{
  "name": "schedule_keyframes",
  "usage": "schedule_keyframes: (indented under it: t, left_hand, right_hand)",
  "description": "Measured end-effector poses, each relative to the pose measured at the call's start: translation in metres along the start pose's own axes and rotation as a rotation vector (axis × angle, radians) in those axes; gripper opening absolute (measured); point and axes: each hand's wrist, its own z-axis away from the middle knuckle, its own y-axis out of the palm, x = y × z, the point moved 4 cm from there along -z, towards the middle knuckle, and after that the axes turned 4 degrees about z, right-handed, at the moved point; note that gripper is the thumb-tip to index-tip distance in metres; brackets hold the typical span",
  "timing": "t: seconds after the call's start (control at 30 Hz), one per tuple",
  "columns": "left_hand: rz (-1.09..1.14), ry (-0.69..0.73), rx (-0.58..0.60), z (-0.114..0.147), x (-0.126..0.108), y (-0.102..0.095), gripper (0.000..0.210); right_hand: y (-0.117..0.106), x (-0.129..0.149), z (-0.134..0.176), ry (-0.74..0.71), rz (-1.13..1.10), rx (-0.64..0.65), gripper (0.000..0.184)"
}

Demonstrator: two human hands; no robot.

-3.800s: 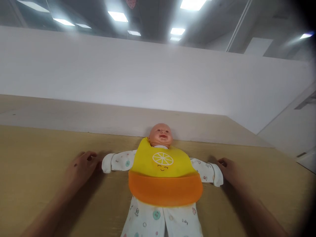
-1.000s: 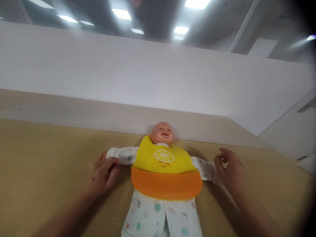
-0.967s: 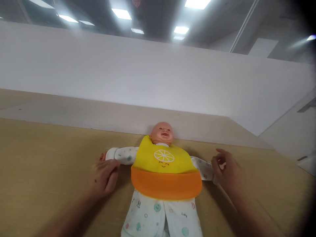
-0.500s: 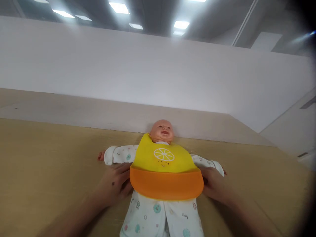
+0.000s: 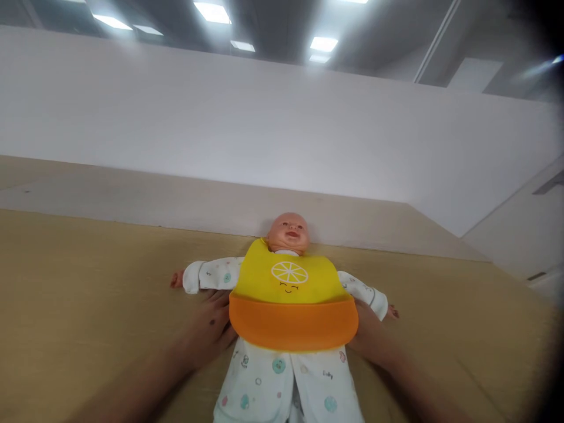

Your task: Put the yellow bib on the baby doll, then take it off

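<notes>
A baby doll [image 5: 288, 232] lies on its back, arms spread, in a white printed outfit [image 5: 259, 382]. Over its chest is a yellow bib [image 5: 259, 270] with a lemon-slice face and an orange catch pocket [image 5: 293, 323]. My left hand [image 5: 215, 323] is pressed to the doll's side on the left, its fingertips hidden beneath the bib's edge. On the opposite side my right hand [image 5: 368, 332] holds the torso below the sleeve, most of its fingers covered by the bib. Together the two hands clasp the doll from both sides.
The doll lies on a tan wooden surface [image 5: 88, 294]. Behind its head runs a pale raised strip [image 5: 198, 202], with a white partition wall [image 5: 264, 123] beyond. Ceiling lights [image 5: 324, 44] shine above.
Both hands have moved inward, farther under the bib's sides. The bib has shifted slightly left and up, and the doll's arm on the right is tilted lower and nearer the body.
</notes>
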Motion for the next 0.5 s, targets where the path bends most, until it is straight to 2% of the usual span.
schedule_keyframes:
  t: [0.2,0.5]
  left_hand:
    - [-0.066,-0.08,0.025,-0.001,0.005,0.008,0.033]
    - [-0.026,-0.223,0.065,-0.01,0.017,0.015,0.032]
  right_hand:
    - [0.003,0.006,0.002,-0.006,0.025,-0.004,0.045]
    - [0.007,0.016,0.0,0.009,0.065,-0.055,0.049]
